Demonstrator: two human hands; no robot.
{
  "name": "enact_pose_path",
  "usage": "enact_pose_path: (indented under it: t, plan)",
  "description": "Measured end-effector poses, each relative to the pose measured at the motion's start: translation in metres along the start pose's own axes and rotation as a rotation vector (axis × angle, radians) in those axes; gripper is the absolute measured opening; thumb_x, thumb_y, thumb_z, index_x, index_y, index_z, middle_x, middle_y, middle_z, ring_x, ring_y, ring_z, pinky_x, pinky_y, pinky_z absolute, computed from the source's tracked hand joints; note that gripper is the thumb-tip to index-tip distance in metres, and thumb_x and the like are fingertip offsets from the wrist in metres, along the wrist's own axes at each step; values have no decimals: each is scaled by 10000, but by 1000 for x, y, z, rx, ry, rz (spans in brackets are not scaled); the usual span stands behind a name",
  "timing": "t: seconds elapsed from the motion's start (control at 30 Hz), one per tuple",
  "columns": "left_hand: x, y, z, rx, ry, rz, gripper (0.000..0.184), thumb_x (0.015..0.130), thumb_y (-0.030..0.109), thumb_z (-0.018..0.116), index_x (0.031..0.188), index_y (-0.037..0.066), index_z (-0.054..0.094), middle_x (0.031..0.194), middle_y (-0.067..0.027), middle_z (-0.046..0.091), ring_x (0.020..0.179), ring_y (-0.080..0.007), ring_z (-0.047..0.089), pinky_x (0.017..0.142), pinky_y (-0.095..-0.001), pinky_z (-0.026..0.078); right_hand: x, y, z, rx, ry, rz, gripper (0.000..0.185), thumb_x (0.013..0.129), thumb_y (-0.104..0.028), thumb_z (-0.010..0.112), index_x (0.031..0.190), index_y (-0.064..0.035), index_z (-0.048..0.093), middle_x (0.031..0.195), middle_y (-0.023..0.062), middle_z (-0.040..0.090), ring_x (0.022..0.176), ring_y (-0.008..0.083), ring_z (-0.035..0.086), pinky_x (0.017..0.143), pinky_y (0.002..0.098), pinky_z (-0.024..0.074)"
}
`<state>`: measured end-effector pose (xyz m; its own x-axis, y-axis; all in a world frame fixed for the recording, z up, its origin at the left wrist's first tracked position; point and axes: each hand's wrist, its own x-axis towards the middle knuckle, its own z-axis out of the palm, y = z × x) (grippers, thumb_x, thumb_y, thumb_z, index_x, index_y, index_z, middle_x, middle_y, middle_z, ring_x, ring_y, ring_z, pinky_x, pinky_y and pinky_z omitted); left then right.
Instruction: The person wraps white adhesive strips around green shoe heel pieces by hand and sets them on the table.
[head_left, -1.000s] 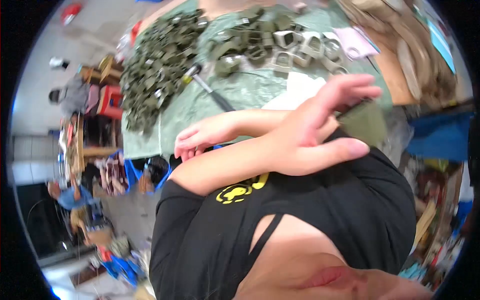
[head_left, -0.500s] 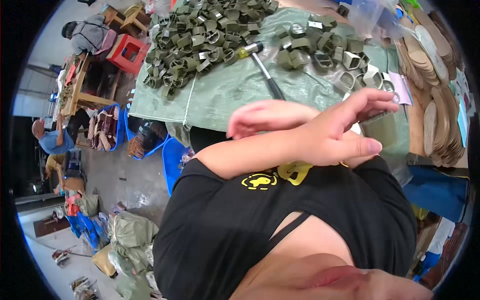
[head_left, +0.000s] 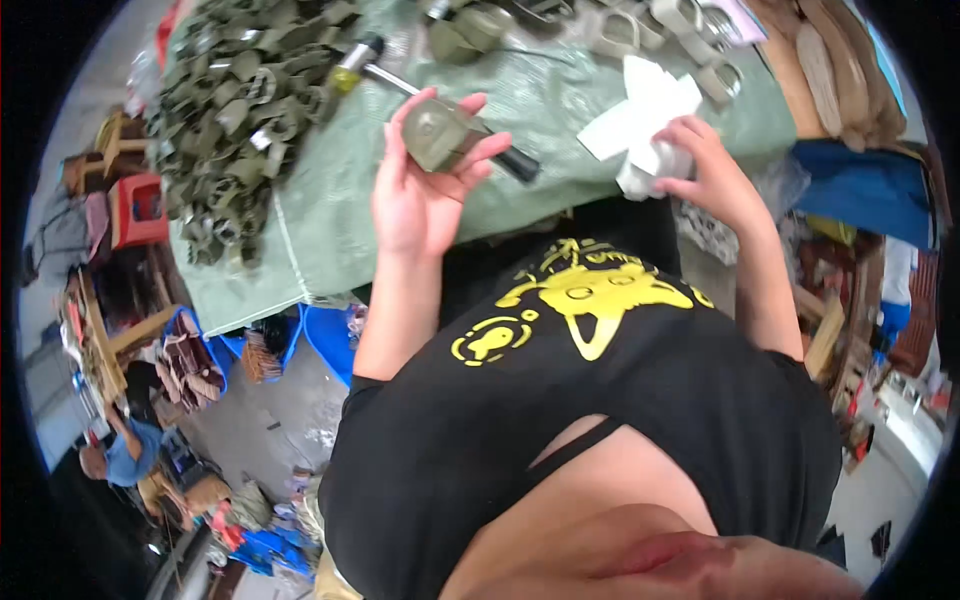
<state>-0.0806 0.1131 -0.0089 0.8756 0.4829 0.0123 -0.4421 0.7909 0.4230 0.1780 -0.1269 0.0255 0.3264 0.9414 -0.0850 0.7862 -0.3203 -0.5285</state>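
My left hand (head_left: 425,185), palm up, has its fingers curled around an olive-green strap loop (head_left: 440,132). Behind that hand lies a hammer (head_left: 515,162), its black handle showing past the fingers and its head toward the pile. My right hand (head_left: 705,175) is closed on a white crumpled piece (head_left: 650,165) near the table's front edge, slightly blurred. Flat white strips (head_left: 640,108) fan out just beyond those fingers; whether they are joined to the held piece I cannot tell. More olive loops (head_left: 468,32) sit farther back.
A large heap of olive loops (head_left: 250,110) covers the left of the green-sheeted table (head_left: 330,225). Pale loops (head_left: 615,35) and stacked tan insoles (head_left: 835,75) are at the back right. Blue bins (head_left: 325,340) stand on the floor to the left, with a person (head_left: 135,455) beyond.
My crossed arms have come apart, the left hand moving left and the right hand moving right. An olive loop now shows in my left hand and white material in my right. The view has shifted.
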Motion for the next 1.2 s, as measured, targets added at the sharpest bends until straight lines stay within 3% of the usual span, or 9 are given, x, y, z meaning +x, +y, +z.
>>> enact_pose_path:
  t: [0.17,0.27,0.4,0.53,0.67,1.0,1.13,1.17,1.2]
  plan:
    - [-1,-36,17,55,95,-16,504,1053,425,345,1424,83,344,1402,-251,449,1155,-419,597,916,-397,560,0,26,10,74,86,-69,368,751,-111,768,1083,-80,612,1166,90,558,1146,288,522,993,381,417]
    - [4,-59,37,449,162,6,506,1031,370,462,1424,76,340,1405,-255,443,1182,-409,581,938,-402,550,8,30,4,-40,27,-204,348,756,-108,766,1067,-67,616,1151,87,567,1114,283,535,965,372,430]
    - [19,-81,34,292,73,-110,537,1007,363,526,1419,72,342,1391,-216,479,1083,-380,647,826,-342,586,14,49,5,189,52,-198,183,893,-175,663,995,-23,654,1002,66,629,989,225,578,880,325,448]
    - [33,-98,29,275,-23,-188,816,916,672,445,1390,8,433,1305,-149,579,834,-213,693,631,-230,525,21,59,5,634,276,131,269,979,-268,582,943,-18,676,811,-3,635,808,104,584,748,277,474]
    - [43,-110,22,200,34,-221,893,873,735,419,1361,-10,481,1175,-82,628,883,-146,635,758,-276,504,33,74,-13,754,471,120,268,995,-257,570,964,-12,675,818,-34,640,745,27,553,665,209,443]
    - [59,-105,64,-70,141,-144,547,1018,439,465,1362,15,442,1303,-177,551,1292,-381,485,1086,-475,408,39,6,-16,1018,388,103,208,998,-187,563,1004,-10,672,822,-57,634,698,-8,534,606,165,405]
    - [59,-106,56,-128,38,-77,473,990,273,575,1360,18,427,1303,-172,539,1270,-371,499,1090,-471,403,52,-19,3,1140,346,71,175,994,-159,554,1003,-17,656,818,-50,641,687,-5,556,593,161,422]
    - [57,-105,58,-69,88,-52,602,898,55,673,1412,31,359,1276,-151,545,1242,-321,522,1070,-439,425,54,-22,6,1151,332,66,172,993,-155,552,1002,-15,652,825,-44,644,694,0,563,599,167,431]
    - [55,-103,60,-10,118,-38,659,864,3,685,1424,34,339,1263,-143,547,1220,-298,533,1052,-423,439,55,-24,9,1162,320,62,168,993,-150,551,1002,-13,648,832,-39,647,700,6,571,606,172,440]
